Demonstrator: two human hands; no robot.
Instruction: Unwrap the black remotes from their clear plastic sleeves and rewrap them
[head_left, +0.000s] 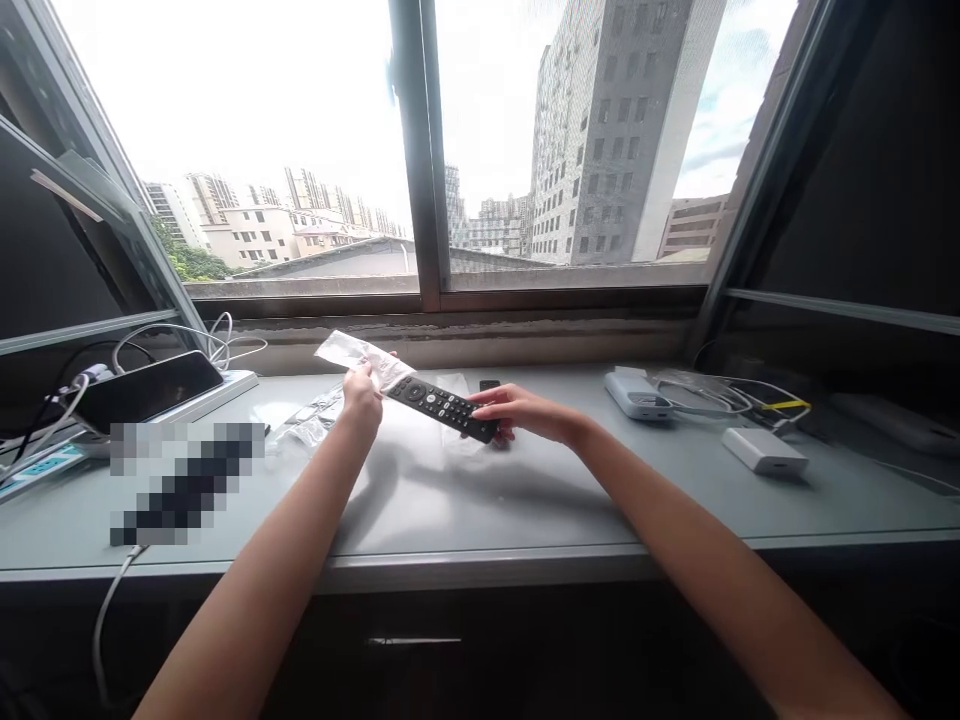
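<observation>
A black remote control (431, 400) with rows of buttons is held tilted above the desk. A thin white sleeve (386, 368) covers its upper left end. My left hand (363, 395) is closed round the sleeve near where the bare part of the remote starts. At the lower right end, my right hand (525, 412) grips the remote, thumb on top and fingers beneath. Behind that hand lies a small dark object (489, 384), partly hidden. Crumpled see-through plastic (307, 425) rests on the desk near my left forearm, and more shows under the remote.
The glossy desk (495, 520) runs along a window. On the left are a dark-screened device (150, 392), white cables (225, 340) and a pixelated dark item (191, 480). A white block (765, 452) and a pale device (637, 393) with coiled cables stand on the right.
</observation>
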